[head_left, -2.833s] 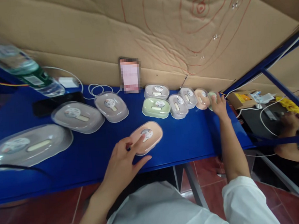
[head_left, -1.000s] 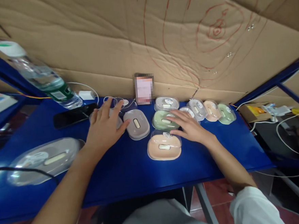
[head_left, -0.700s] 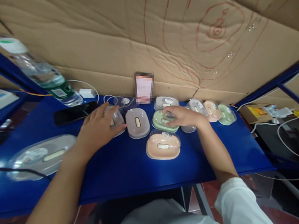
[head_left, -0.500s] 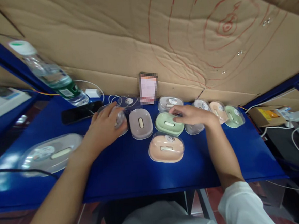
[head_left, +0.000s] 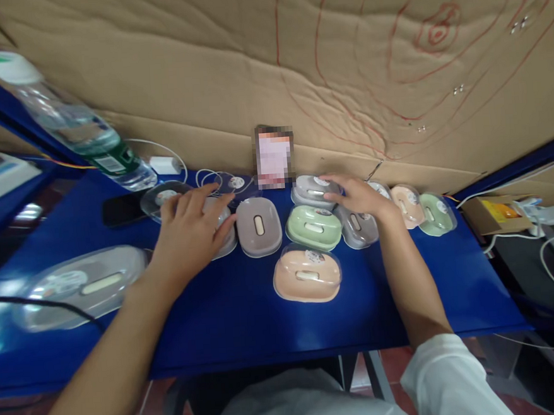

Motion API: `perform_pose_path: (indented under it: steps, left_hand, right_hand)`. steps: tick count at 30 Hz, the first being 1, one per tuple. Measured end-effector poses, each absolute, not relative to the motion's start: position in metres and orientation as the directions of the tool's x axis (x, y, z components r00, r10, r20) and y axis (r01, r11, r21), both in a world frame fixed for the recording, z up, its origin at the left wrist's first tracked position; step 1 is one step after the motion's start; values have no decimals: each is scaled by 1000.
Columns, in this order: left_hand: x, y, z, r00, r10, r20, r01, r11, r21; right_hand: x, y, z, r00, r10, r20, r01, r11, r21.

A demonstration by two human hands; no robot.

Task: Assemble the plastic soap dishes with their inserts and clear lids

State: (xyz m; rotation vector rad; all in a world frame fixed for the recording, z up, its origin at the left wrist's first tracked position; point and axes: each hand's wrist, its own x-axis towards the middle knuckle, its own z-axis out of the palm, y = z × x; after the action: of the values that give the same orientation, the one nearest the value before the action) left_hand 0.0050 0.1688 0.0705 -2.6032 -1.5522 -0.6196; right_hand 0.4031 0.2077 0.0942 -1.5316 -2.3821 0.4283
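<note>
My left hand (head_left: 190, 223) is spread over a grey plastic box (head_left: 226, 239), covering most of it. Beside its fingers a clear lid (head_left: 151, 203) with a round label overlaps a black phone. An uncovered grey box (head_left: 270, 233) with a cream bar in its middle is just right of that hand. My right hand (head_left: 359, 194) has thumb and fingers apart around the right end of a clear-lidded grey box (head_left: 305, 196) at the back, seemingly touching its lid. Below it are a lidded green box (head_left: 302, 231), a lidded peach box (head_left: 292, 288) and another grey box (head_left: 357, 230).
Farther right stand more lidded boxes, peach (head_left: 412, 210) and green (head_left: 432, 222). A large clear-lidded box (head_left: 108, 301) lies at left under a black cable. A water bottle (head_left: 97, 144), a charger (head_left: 164, 165) and a propped phone (head_left: 274, 160) line the cardboard wall (head_left: 191, 68).
My right hand has moved back from the green box to the grey box behind it. A clear lid now shows left of my left hand, whose fingers have spread; the view has shifted slightly.
</note>
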Motion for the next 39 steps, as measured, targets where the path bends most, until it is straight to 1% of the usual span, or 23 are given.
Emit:
perform_pose_path:
  steps: [2, 4, 6, 9, 11, 12, 13, 15, 16, 17, 18, 20, 22, 25, 27, 34, 36, 39]
  left_hand:
    - [10, 163, 67, 539, 772, 335, 778, -609, 152]
    - [15, 159, 61, 645, 702, 302, 683, -707, 184]
    - [20, 157, 54, 708, 643, 292, 613, -765, 199]
    - [25, 157, 47, 735, 616, 285, 586, -788, 190]
    - [27, 157, 48, 722, 637, 270, 600, -771, 213]
    - [28, 158, 49, 714, 648, 266, 604, -762, 233]
    - [28, 158, 51, 705, 656, 269, 605, -755, 253]
    - [29, 157, 55, 674, 677, 296, 618, -736, 276]
    - [29, 157, 57, 652, 690, 315, 630, -724, 282]
    - [29, 157, 59, 626, 706, 333, 644, -708, 290]
    - [28, 157, 60, 600, 721, 347, 656, -691, 302]
    - [28, 158, 59, 569, 737, 365, 656, -674, 340]
    - [27, 160, 56, 575, 728, 373, 627, -685, 372]
    - [28, 163, 50, 602, 713, 361, 604, -701, 379]
    - [29, 164, 47, 607, 719, 337, 608, -694, 385]
    - [34, 162, 47, 587, 728, 355, 581, -684, 442]
    - [35, 162, 45, 591, 723, 358, 573, -688, 446]
    - [36, 163, 39, 638, 683, 354, 546, -726, 417]
  right_hand:
    - [406, 203, 102, -354, 933, 63, 839, 346, -419]
    - [407, 201, 109, -289, 955, 71, 871, 293, -395]
    - [405, 199, 116, -206, 973, 108, 916, 231, -327]
    - [391, 188, 131, -88, 972, 217, 974, 129, -185]
    - [374, 173, 144, -134, 957, 257, 973, 176, -148]
    - [363, 162, 150, -203, 949, 240, 956, 245, -163]
    - [353, 150, 155, -296, 936, 190, 919, 334, -210]
    - [332, 127, 159, -493, 870, 29, 816, 473, -332]
    - [323, 117, 159, -558, 828, -56, 783, 503, -365]
    - [316, 108, 156, -588, 797, -134, 776, 511, -369]
    - [311, 101, 153, -582, 788, -201, 794, 499, -347]
    - [305, 94, 144, -503, 817, -283, 859, 437, -266]
    - [304, 93, 134, -428, 858, -285, 902, 381, -204]
    - [310, 97, 124, -388, 908, -161, 916, 361, -173]
    - [314, 102, 120, -386, 915, -119, 917, 366, -160]
    - [315, 119, 121, -430, 852, -300, 903, 399, -162]
    - [312, 121, 120, -439, 842, -314, 898, 412, -153]
    - [305, 122, 115, -421, 856, -299, 907, 405, -117]
